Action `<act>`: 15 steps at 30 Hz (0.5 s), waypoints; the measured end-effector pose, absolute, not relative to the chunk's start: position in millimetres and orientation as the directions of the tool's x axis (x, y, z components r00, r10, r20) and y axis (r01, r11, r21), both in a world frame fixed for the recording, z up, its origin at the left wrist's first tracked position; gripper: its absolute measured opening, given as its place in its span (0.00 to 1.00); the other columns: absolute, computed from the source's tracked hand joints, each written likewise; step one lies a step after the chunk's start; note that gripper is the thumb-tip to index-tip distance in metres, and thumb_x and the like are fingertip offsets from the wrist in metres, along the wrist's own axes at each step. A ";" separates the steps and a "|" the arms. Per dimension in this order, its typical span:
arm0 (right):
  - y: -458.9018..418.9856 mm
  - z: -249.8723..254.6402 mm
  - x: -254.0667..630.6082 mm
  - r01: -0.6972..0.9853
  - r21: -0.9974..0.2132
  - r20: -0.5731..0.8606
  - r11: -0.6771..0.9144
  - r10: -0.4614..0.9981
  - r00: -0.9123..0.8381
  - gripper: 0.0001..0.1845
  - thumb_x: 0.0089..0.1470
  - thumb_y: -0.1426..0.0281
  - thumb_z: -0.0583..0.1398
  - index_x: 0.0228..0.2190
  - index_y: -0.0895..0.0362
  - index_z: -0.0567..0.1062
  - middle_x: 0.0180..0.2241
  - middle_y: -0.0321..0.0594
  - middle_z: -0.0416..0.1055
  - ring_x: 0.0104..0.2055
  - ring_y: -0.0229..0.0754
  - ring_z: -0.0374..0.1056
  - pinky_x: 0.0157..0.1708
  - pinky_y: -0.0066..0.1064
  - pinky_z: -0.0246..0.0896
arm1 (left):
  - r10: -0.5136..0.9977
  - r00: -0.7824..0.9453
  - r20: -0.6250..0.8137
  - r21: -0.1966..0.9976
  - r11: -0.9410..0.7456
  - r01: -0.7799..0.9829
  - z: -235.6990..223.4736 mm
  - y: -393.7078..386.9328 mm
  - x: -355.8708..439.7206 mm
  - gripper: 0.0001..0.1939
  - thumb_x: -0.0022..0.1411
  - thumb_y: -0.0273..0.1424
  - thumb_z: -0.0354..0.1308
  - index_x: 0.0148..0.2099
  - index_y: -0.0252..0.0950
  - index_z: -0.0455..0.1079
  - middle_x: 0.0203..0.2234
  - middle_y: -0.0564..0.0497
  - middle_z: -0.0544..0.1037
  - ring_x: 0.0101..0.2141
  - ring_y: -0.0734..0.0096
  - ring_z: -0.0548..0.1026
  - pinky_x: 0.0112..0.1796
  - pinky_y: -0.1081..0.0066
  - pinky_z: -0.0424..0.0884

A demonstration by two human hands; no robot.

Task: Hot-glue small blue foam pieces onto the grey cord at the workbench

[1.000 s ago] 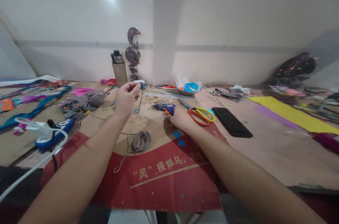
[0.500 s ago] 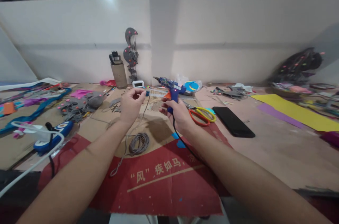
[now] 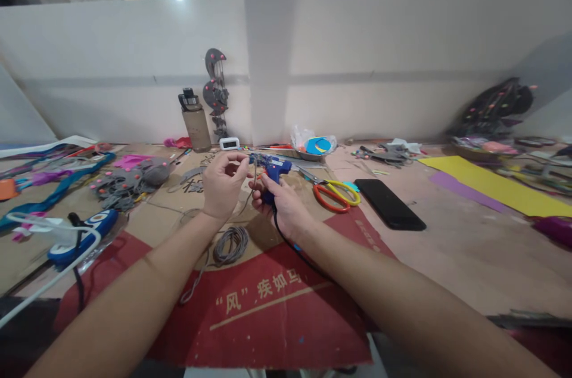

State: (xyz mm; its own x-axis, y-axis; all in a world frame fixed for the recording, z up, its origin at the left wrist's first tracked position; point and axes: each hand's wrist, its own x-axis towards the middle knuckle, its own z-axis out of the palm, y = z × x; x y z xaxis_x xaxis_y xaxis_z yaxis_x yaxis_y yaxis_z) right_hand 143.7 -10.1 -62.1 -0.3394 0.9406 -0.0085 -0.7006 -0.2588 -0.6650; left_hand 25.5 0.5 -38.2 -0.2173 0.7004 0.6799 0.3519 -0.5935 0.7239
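My right hand (image 3: 283,202) is wrapped round the handle of a blue glue gun (image 3: 271,178), whose nozzle points left. A black cable (image 3: 290,241) runs from the grip down along my forearm. My left hand (image 3: 226,181) is closed in a pinch close to the nozzle. A thin grey cord (image 3: 246,204) hangs from its fingertips; a small blue piece at its end is largely hidden now. Below, a coil of grey cord (image 3: 230,245) lies on the red and brown cardboard (image 3: 286,330). Scissors (image 3: 331,194) with red and yellow handles lie right of the glue gun.
A black phone (image 3: 390,204) lies to the right, near yellow paper (image 3: 487,187). On the left are a blue power strip (image 3: 84,238) and grey pieces with pink pins (image 3: 129,181). A bottle (image 3: 195,124) and a tray of blue discs (image 3: 318,146) stand by the wall.
My right hand has brought the glue gun left and down, so its nozzle is now at my left fingertips and the cord. The view has shifted slightly.
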 end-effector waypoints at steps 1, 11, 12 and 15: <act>-10.6 -61.9 143.7 -0.701 -0.664 -0.002 -0.260 0.938 -0.346 0.13 0.46 0.68 0.64 0.32 0.56 0.67 0.24 0.32 0.70 0.20 0.28 0.62 0.20 0.18 0.58 | 0.724 -0.230 0.650 0.753 -0.576 0.318 -38.0 -0.1 26.4 0.06 0.56 0.34 0.58 0.35 0.37 0.71 0.27 0.52 0.76 0.21 0.76 0.72 0.22 0.77 0.65; -11.0 -68.4 140.8 -0.634 -0.752 0.014 -0.179 0.958 -0.287 0.19 0.44 0.64 0.65 0.37 0.54 0.67 0.22 0.29 0.69 0.19 0.27 0.59 0.18 0.17 0.53 | 0.867 -0.238 0.437 0.881 -0.467 -0.084 -39.5 7.9 27.2 0.11 0.53 0.36 0.61 0.35 0.35 0.66 0.22 0.53 0.72 0.22 0.70 0.76 0.11 0.80 0.57; -11.0 -68.9 140.8 -0.637 -0.752 0.018 -0.171 0.960 -0.279 0.19 0.44 0.64 0.65 0.37 0.54 0.66 0.23 0.30 0.69 0.19 0.27 0.59 0.18 0.17 0.54 | 0.871 -0.239 0.430 0.878 -0.465 -0.112 -39.2 8.3 27.3 0.12 0.52 0.36 0.61 0.35 0.35 0.66 0.23 0.53 0.72 0.24 0.69 0.77 0.11 0.80 0.57; -12.2 -69.5 140.0 -0.643 -0.747 0.025 -0.169 0.960 -0.281 0.20 0.44 0.64 0.65 0.36 0.53 0.64 0.26 0.31 0.72 0.20 0.27 0.61 0.18 0.17 0.53 | 0.878 -0.243 0.413 0.878 -0.455 -0.153 -38.6 8.0 27.8 0.13 0.51 0.35 0.62 0.36 0.35 0.65 0.23 0.53 0.72 0.26 0.66 0.78 0.11 0.81 0.57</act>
